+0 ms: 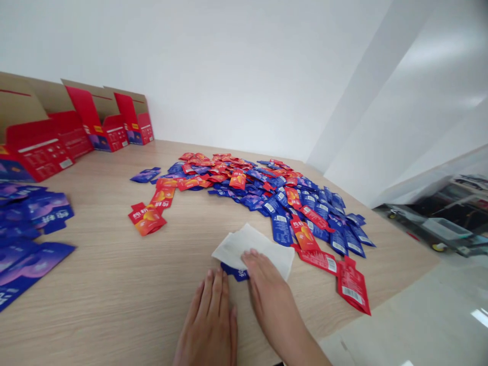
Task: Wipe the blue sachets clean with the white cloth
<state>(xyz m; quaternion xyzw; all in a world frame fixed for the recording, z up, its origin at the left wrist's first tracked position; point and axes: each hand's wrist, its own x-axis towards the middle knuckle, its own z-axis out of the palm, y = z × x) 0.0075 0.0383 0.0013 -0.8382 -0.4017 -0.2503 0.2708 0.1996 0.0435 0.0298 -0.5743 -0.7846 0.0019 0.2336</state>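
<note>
My left hand (210,320) lies flat on the wooden table, fingers stretched out side by side, with nothing in it. Its fingertips are close to a blue pouch (239,273), most of which is hidden. Covering that pouch is a folded white cloth (272,249). On top of the cloth rests my right hand (269,284), its fingers lying flat and pressing down without closing round it. Whether the thumb touches the pouch cannot be made out.
Beyond my hands spreads a large heap of red and blue spouted pouches (267,185). Blue pouches (38,213) lie at the left, below open red cardboard boxes (41,152). Two loose red pouches (147,218) lie left of centre. A red pouch (353,290) sits near the table's right edge. A cart (446,231) stands beyond.
</note>
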